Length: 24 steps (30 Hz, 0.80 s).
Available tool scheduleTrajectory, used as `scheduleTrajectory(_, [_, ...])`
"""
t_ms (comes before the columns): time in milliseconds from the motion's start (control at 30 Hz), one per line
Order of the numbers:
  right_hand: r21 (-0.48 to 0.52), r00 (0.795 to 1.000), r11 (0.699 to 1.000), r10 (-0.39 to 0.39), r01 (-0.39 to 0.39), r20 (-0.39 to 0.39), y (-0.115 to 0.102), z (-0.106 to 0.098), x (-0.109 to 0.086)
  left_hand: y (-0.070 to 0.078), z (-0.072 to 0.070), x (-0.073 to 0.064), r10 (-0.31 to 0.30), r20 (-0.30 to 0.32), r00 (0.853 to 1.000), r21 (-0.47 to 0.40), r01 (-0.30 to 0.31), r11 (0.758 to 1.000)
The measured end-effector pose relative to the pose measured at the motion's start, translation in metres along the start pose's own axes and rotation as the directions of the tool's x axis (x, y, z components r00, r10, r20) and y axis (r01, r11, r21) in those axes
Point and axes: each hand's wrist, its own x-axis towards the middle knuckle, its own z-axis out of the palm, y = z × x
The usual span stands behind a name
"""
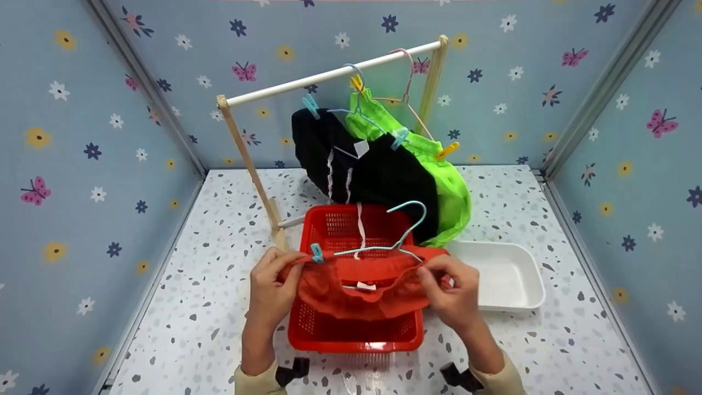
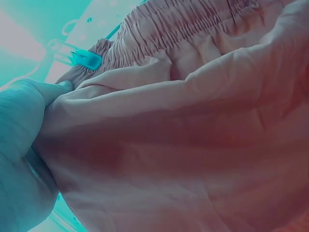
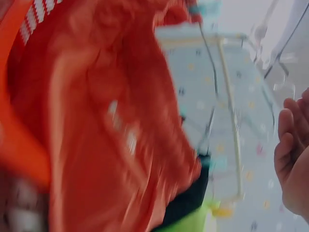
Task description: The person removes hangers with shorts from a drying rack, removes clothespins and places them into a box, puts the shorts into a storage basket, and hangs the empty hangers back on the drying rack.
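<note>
A red elastic-waist garment [image 1: 362, 299], shorts or a skirt, is stretched between both hands above the red basket [image 1: 356, 345]. My left hand [image 1: 274, 282] pinches its left waist edge, beside a teal clothespin [image 1: 317, 253] clipped there. My right hand [image 1: 452, 282] pinches the waist edge at the right in the head view. In the right wrist view its curled fingers [image 3: 292, 145] appear apart from the blurred cloth. A light-blue hanger [image 1: 408, 236] lies along the waistband, hook upward. White labels [image 1: 366, 286] show inside the waist. The lower part of the garment is partly hidden.
Behind stands a wooden rack with a white rail [image 1: 329, 77]. Black bottoms [image 1: 378, 170] and a bright green garment [image 1: 452, 186] hang from it on hangers with clothespins. A white tray [image 1: 513, 274] lies right of the basket. Patterned walls enclose the speckled table [image 1: 192, 307].
</note>
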Motion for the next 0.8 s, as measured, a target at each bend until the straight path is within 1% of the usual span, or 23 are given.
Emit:
scheduleTrajectory(100, [0.027,0.997,0.999,-0.025,0.023,0.074,-0.009,0.012,0.011,0.005,0.004,0.003,0.033,0.018,0.999,-0.007,-0.033,0.999])
scheduleTrajectory(167, [0.036,0.991,0.999,-0.023,0.018,0.131,-0.015,0.017,0.018,0.006,0.008,0.004,0.056,0.032,0.998,-0.015,-0.056,0.998])
scheduleTrajectory(300, [0.015,0.97,0.999,0.037,-0.042,0.238,-0.024,0.025,0.03,0.001,0.015,0.004,0.114,0.051,0.992,-0.025,-0.113,0.993])
scheduleTrajectory(433, [-0.021,0.938,0.994,0.106,-0.105,0.33,-0.031,0.03,0.036,0.004,0.022,0.006,0.169,0.073,0.983,-0.023,-0.168,0.986])
scheduleTrajectory(567, [-0.039,0.893,0.986,0.165,-0.164,0.418,-0.031,0.034,0.036,0.009,0.029,0.008,0.217,0.111,0.97,-0.017,-0.217,0.976])
scheduleTrajectory(600, [-0.045,0.886,0.984,0.175,-0.173,0.43,-0.029,0.035,0.035,0.011,0.031,0.008,0.23,0.117,0.966,-0.016,-0.23,0.973])
scheduleTrajectory(667, [-0.041,0.881,0.984,0.172,-0.172,0.442,-0.026,0.036,0.033,0.013,0.034,0.008,0.252,0.123,0.96,-0.023,-0.251,0.968])
scheduleTrajectory(700, [-0.036,0.882,0.985,0.166,-0.167,0.441,-0.025,0.036,0.032,0.013,0.035,0.008,0.26,0.122,0.958,-0.025,-0.259,0.966])
scheduleTrajectory(733, [-0.026,0.887,0.987,0.152,-0.156,0.435,-0.024,0.036,0.032,0.013,0.036,0.008,0.264,0.119,0.957,-0.021,-0.263,0.964])
scheduleTrajectory(800, [-0.005,0.901,0.992,0.116,-0.126,0.418,-0.021,0.036,0.033,0.013,0.038,0.008,0.249,0.117,0.961,0.007,-0.252,0.968])
